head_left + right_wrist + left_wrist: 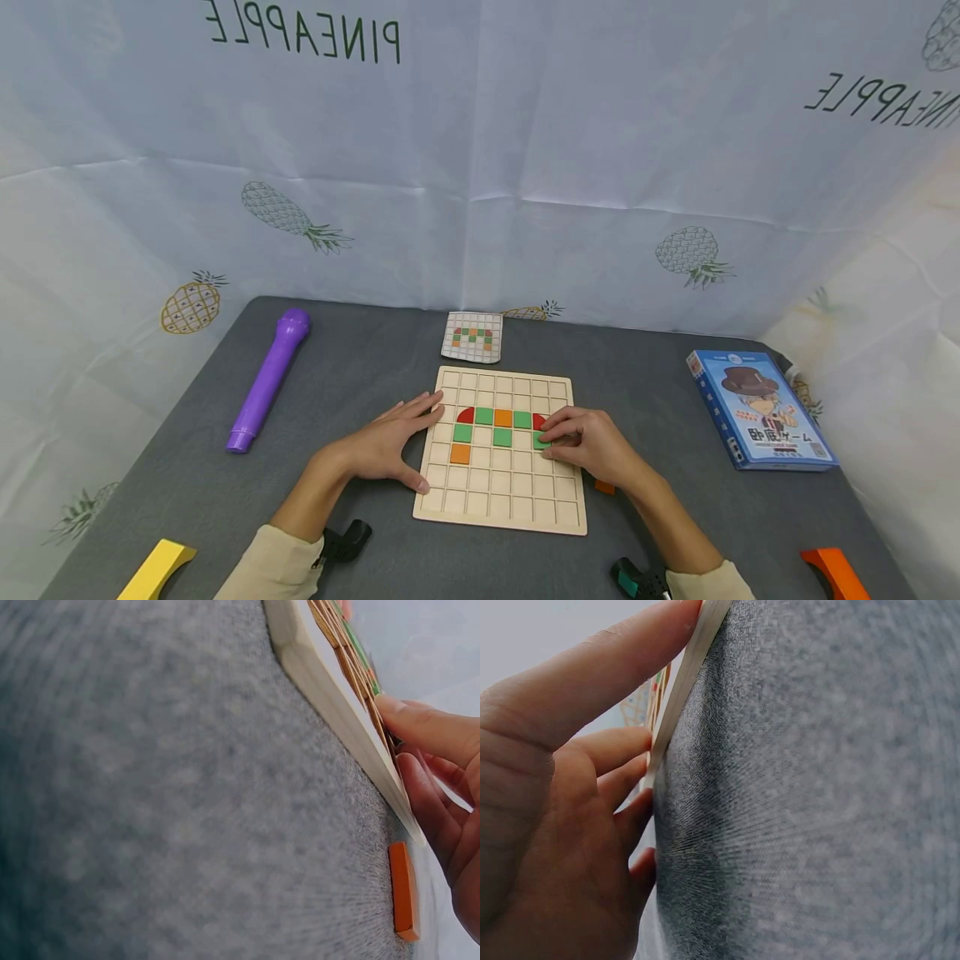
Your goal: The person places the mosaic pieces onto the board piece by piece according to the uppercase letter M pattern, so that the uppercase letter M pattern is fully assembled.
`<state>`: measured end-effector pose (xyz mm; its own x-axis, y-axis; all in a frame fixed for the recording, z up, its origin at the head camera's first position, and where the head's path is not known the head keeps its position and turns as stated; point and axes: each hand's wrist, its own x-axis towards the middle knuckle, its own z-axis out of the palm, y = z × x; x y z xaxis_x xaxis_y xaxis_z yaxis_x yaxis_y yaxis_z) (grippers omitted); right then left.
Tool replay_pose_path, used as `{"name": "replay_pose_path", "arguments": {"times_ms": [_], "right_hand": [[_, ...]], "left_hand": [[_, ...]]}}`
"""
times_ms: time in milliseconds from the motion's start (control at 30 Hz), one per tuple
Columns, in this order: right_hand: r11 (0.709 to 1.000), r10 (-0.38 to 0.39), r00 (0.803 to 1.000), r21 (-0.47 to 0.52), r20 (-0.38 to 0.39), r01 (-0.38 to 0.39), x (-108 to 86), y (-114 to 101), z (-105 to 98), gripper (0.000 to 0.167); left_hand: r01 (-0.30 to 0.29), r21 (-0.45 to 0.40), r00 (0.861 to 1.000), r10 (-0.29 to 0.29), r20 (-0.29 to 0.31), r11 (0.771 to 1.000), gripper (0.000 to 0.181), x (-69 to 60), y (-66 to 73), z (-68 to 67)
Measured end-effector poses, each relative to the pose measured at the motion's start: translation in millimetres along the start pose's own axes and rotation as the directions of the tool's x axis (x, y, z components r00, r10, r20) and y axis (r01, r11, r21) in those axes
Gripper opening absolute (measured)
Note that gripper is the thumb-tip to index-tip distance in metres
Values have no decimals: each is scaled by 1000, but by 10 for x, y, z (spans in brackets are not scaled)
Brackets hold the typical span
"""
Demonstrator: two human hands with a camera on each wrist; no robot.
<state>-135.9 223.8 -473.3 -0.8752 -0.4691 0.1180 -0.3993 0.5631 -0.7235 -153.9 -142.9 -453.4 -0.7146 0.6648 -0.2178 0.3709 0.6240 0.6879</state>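
A pale wooden grid board (498,483) lies on the dark grey table, holding green, orange and red tiles. My left hand (388,443) rests at the board's left side with fingers spread, thumb on the lower left edge. In the left wrist view, its thumb and fingertips touch the board's rim (679,694). Over the right side, my right hand (588,442) pinches a green square tile (537,442), partly covered by its fingers, at a cell below a red rounded tile (537,421). Beside the board's right edge lies an orange tile (403,892), partly under that hand in the head view.
Behind the board lies a small pattern card (472,337). A purple microphone-shaped stick (270,379) is at left, a blue game box (761,408) at right. A yellow block (156,571) and an orange arched block (836,572) lie near the front corners.
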Motion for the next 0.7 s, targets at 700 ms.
{"name": "replay_pose_path", "arguments": {"times_ms": [700], "right_hand": [[1000,-6,1000,-6,14,6,11,7,-12,14]], "left_hand": [[21,5,1000,-21,5,1000,115,7,5,7]]}}
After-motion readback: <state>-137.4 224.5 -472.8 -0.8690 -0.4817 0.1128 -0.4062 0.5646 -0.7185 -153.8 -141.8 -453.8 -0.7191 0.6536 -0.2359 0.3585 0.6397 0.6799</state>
